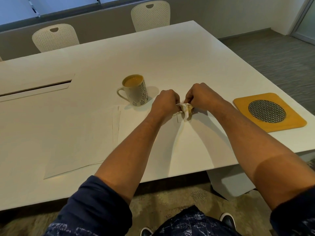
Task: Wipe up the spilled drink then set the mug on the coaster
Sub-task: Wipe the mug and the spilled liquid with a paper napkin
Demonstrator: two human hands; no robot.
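Stained tissue [186, 109], wadded, pinched by both hands, left [166, 103] and right [201, 97], just right of mug [135, 90]. Wiping step apparently closing. Next: lift full mug steadily to coaster [269, 112], far right of mug.

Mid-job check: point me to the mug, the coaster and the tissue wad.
mug [136, 92]: head view, on its patterned side wall.
coaster [289, 122]: head view, on its bare yellow border.
tissue wad [186, 109]: head view, on the stained crumple between the hands.

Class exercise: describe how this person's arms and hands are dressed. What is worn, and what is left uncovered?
Both forearms are bare. Dark navy sleeves are pushed up near the elbows. The left hand and right hand show no gloves or watch.
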